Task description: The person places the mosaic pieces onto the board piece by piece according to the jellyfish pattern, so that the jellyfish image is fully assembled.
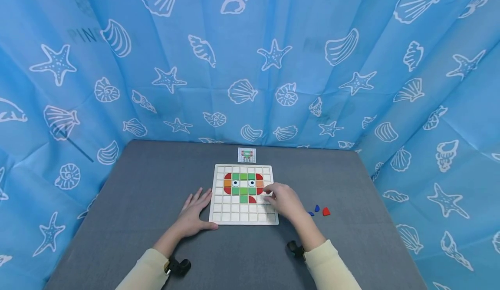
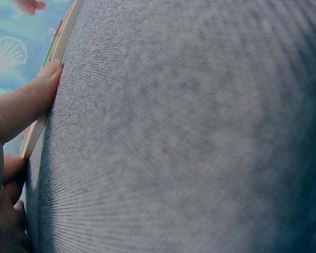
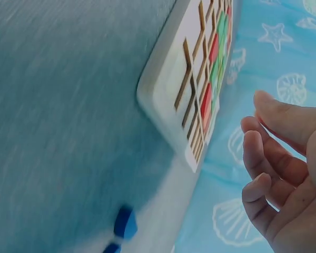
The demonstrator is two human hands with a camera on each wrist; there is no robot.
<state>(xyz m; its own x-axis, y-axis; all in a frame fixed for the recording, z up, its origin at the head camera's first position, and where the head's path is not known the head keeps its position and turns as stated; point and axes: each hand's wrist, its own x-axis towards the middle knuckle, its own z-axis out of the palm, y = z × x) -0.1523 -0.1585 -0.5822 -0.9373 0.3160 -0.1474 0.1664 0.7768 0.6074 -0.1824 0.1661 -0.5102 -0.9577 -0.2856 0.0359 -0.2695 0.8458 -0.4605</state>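
Observation:
A white grid board (image 1: 230, 217) bears a pattern of red, green and orange tiles, with two round eye tiles. Fingers spread, my left hand (image 1: 191, 218) rests along its left side, thumb at the lower-left corner; in the left wrist view the thumb (image 2: 31, 100) touches the board's edge. Over the right edge of the board is my right hand (image 1: 287, 199), thumb and index finger a little apart near a red corner tile (image 1: 260, 191). Nothing shows between them. The right wrist view has this hand (image 3: 289, 163) with loosely bent fingers, above the board's level.
A small printed card (image 1: 247, 155) with a similar pattern lies behind the board. Right of the right forearm are a red piece (image 1: 326, 211) and two blue pieces (image 1: 317, 208). A blue shell-print curtain (image 1: 250, 64) hangs around the grey table (image 1: 156, 177).

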